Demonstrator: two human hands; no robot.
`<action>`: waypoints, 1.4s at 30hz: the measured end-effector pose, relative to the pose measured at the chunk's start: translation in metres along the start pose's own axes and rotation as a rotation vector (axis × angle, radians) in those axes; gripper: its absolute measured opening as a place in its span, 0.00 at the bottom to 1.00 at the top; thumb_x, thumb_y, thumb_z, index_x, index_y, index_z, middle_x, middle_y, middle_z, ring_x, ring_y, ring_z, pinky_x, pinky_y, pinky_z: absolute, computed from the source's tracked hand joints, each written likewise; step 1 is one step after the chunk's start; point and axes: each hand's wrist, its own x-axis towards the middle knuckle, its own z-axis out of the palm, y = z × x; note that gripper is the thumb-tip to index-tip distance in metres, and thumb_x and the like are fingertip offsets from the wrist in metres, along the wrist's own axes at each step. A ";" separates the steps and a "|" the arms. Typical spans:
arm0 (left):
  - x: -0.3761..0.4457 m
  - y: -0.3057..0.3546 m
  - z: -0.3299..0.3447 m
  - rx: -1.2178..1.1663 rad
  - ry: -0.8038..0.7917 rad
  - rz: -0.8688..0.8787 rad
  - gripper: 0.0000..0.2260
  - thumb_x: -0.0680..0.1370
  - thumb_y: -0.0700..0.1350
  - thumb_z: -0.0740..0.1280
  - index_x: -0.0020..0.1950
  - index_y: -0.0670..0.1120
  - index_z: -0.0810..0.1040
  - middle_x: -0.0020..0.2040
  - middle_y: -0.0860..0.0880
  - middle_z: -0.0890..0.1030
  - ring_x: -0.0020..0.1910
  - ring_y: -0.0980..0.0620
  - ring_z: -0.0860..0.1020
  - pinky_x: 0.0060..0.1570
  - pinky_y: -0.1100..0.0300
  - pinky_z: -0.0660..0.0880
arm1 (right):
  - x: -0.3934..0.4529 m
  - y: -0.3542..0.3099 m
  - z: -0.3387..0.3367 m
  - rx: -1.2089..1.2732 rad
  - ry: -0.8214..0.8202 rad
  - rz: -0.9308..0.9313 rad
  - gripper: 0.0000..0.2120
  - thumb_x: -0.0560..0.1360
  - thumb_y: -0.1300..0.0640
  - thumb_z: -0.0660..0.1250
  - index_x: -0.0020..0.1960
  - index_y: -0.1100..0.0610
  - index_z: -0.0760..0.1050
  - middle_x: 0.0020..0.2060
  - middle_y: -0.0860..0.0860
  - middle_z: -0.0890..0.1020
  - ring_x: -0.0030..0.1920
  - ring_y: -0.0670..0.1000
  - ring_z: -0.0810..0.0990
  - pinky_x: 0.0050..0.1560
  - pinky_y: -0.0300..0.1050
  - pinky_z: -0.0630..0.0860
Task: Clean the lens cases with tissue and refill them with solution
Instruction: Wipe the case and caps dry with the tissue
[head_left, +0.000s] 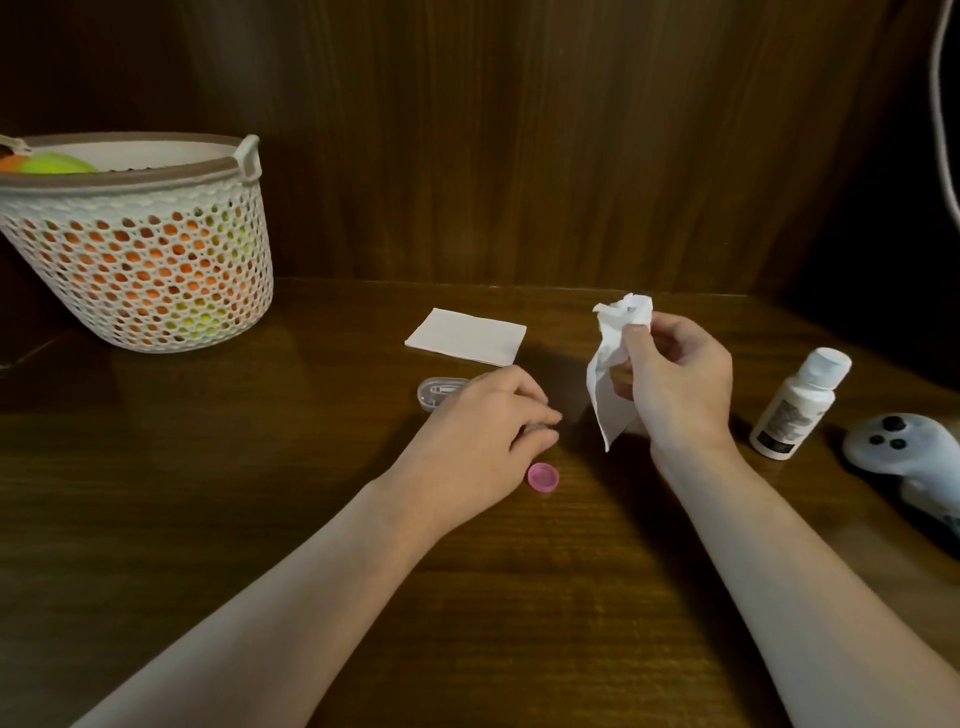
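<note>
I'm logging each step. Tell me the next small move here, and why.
Probably bring the crumpled tissue in the right hand down to whatever the left hand grips on the table: the pink cap already lies off.

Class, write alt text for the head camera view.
A right hand holds up a crumpled tissue while the left hand rests on a wooden table beside a pink cap. A folded tissue, white bottle and basket stand nearby.
</note>
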 end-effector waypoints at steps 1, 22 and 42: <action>-0.001 0.000 -0.002 0.002 0.009 0.006 0.13 0.83 0.54 0.69 0.67 0.58 0.83 0.61 0.60 0.76 0.62 0.60 0.74 0.65 0.60 0.74 | 0.000 0.000 0.000 0.004 0.000 0.002 0.08 0.80 0.48 0.71 0.48 0.32 0.79 0.50 0.37 0.84 0.55 0.46 0.83 0.48 0.46 0.87; -0.007 -0.008 -0.014 -0.589 0.310 -0.187 0.16 0.80 0.46 0.75 0.68 0.55 0.83 0.57 0.58 0.87 0.53 0.63 0.85 0.55 0.60 0.85 | -0.022 -0.017 -0.008 -0.016 -0.389 -0.198 0.09 0.84 0.52 0.68 0.57 0.40 0.84 0.54 0.35 0.84 0.57 0.34 0.79 0.56 0.40 0.76; -0.005 -0.003 -0.020 -0.899 0.266 -0.299 0.19 0.82 0.39 0.71 0.72 0.52 0.80 0.69 0.54 0.83 0.65 0.57 0.82 0.67 0.52 0.80 | -0.049 -0.031 -0.002 -0.267 -0.475 -0.581 0.06 0.77 0.49 0.77 0.51 0.39 0.84 0.50 0.34 0.82 0.56 0.37 0.81 0.51 0.33 0.80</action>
